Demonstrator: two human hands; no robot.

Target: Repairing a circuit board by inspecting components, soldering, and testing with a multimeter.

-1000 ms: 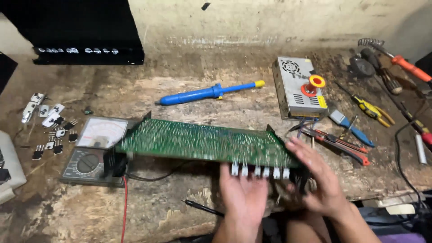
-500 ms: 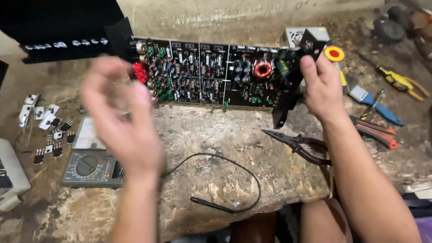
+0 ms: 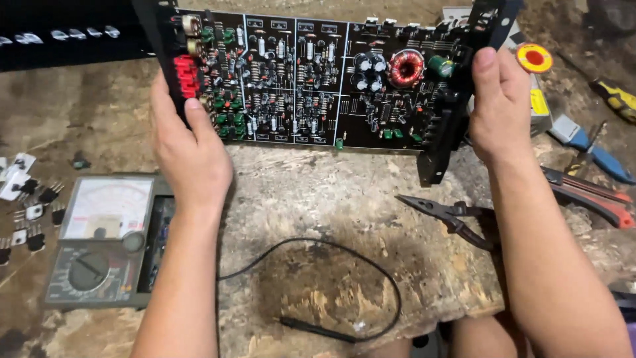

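Observation:
A long black circuit board point(image 3: 318, 79) stands upright above the worn wooden bench point(image 3: 318, 192), its component side facing me, with red terminals at its left end and a copper coil toward the right. My left hand point(image 3: 189, 156) grips the board's left end by the red terminals. My right hand point(image 3: 500, 109) grips the right end at the black bracket. Both thumbs lie on the board's face.
An analog multimeter point(image 3: 106, 242) lies at the left, its black probe lead point(image 3: 331, 292) looping over the bench. Needle-nose pliers point(image 3: 454, 219) and red-handled pliers point(image 3: 589, 195) lie at the right. Several small transistors point(image 3: 30, 212) are scattered far left. A yellow-red roll point(image 3: 534, 58) sits behind.
The board was flipped from lying solder side up to standing with its components facing me. My left hand, free in the air half a second ago, now grips the left end.

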